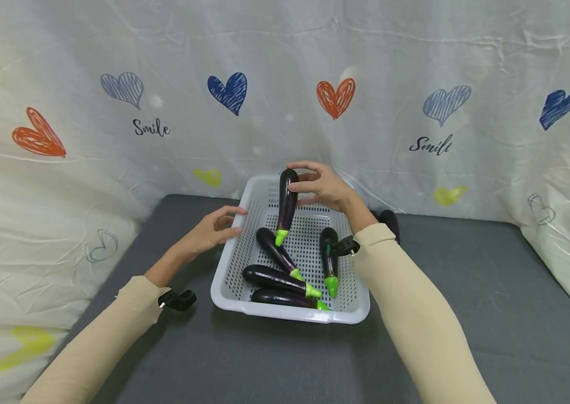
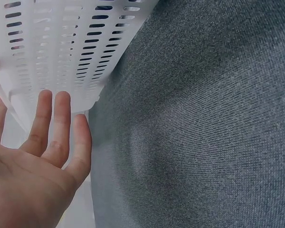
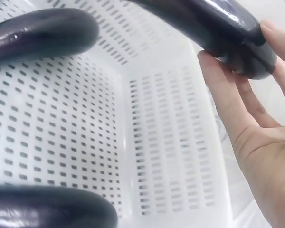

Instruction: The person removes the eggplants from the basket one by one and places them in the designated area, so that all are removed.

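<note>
Purple eggplant (image 1: 287, 205) between the right fingers (image 3: 223, 90)

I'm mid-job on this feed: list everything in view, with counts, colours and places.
White perforated plastic basket: one, white, on the table
Long glossy eggplants with green ends: five, dark purple; four lying in the basket, one held above its far part
Cloth-covered table: one, dark grey, under the basket
Wrinkled sheet backdrop: one, whitish, behind and left
Printed hearts: eleven, orange, blue, yellow, greyish outline, on the backdrop
"Smile" lettering: two, black, on the backdrop
Wrist straps: two, black, one per wrist
Sleeves: two, beige, on both arms
Left hand: one, bare, at the basket's left rim
Right hand: one, bare, gripping the raised eggplant
</note>
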Available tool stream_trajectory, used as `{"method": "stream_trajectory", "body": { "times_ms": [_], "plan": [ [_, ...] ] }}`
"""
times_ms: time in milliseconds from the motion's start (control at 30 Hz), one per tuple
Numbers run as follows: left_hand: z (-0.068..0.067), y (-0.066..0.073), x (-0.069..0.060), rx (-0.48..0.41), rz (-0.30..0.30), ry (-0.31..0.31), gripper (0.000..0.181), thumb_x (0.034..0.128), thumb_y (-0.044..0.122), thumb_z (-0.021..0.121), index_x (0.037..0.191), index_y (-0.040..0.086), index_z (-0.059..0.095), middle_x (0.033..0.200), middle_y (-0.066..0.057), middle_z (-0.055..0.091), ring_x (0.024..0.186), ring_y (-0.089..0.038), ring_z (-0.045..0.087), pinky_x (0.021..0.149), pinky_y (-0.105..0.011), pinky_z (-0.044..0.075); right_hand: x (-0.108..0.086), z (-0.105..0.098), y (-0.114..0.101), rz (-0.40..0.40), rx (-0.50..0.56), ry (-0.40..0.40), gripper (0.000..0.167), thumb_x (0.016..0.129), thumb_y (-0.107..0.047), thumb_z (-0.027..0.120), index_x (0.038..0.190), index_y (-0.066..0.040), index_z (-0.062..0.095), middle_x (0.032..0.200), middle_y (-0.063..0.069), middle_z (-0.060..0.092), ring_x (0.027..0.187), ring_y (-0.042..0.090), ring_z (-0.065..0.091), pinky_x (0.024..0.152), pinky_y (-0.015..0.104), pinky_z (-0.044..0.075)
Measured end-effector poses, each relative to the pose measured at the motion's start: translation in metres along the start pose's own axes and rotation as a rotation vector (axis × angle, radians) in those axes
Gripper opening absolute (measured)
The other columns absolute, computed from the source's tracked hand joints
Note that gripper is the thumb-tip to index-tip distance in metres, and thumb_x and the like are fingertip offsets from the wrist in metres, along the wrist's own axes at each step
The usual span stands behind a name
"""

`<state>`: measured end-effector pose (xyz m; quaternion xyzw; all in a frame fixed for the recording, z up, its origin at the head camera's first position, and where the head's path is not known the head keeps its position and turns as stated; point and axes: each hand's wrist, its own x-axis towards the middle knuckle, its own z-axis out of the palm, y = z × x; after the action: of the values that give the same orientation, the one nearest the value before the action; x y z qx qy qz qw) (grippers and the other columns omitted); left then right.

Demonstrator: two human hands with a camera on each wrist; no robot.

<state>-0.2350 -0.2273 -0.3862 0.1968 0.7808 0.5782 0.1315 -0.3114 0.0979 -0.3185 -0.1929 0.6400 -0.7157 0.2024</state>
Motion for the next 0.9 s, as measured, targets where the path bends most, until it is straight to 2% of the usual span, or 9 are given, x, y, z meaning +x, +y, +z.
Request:
{"method": "stream_trajectory", "body": {
  "times_ms": [200, 400, 633, 900],
  "plan": [
    [0.000, 0.000, 0.000, -0.003, -0.004, 0.001, 0.049, 0.1015, 0.017, 0.067, 0.147, 0.013, 0.049, 0.132, -0.024, 0.054, 0.110, -0.037, 0.061, 0.088, -0.056, 0.052, -0.007, -0.008, -0.006, -0.016, -0.001, 0.005, 0.055, 0.097, 0.005, 0.066, 0.149, -0.003, 0.049, 0.131, 0.024, 0.054, 0.107, 0.036, 0.062, 0.090, 0.054, 0.052],
    [0.001, -0.001, 0.000, -0.005, -0.006, 0.001, 0.050, 0.1013, 0.016, 0.067, 0.147, 0.013, 0.048, 0.133, -0.024, 0.053, 0.110, -0.038, 0.061, 0.087, -0.057, 0.052, -0.017, -0.016, -0.014, -0.058, -0.046, 0.000, 0.057, 0.097, 0.003, 0.067, 0.150, -0.001, 0.046, 0.125, 0.024, 0.057, 0.102, 0.034, 0.065, 0.088, 0.053, 0.053],
    [0.001, -0.002, 0.001, 0.014, -0.005, 0.005, 0.050, 0.1015, 0.019, 0.067, 0.148, 0.016, 0.049, 0.135, -0.022, 0.053, 0.112, -0.037, 0.060, 0.088, -0.056, 0.051, -0.032, -0.027, -0.022, -0.097, -0.069, 0.014, 0.049, 0.097, 0.004, 0.066, 0.144, -0.006, 0.055, 0.125, 0.023, 0.059, 0.101, 0.032, 0.066, 0.087, 0.051, 0.054],
    [0.000, -0.003, 0.002, 0.013, 0.001, 0.010, 0.050, 0.1017, 0.018, 0.067, 0.148, 0.014, 0.048, 0.136, -0.022, 0.053, 0.113, -0.038, 0.060, 0.089, -0.058, 0.051, -0.044, -0.035, -0.028, -0.125, -0.058, 0.042, 0.052, 0.095, 0.004, 0.068, 0.144, -0.002, 0.053, 0.126, 0.023, 0.058, 0.103, 0.032, 0.065, 0.087, 0.050, 0.055]
  ]
}}
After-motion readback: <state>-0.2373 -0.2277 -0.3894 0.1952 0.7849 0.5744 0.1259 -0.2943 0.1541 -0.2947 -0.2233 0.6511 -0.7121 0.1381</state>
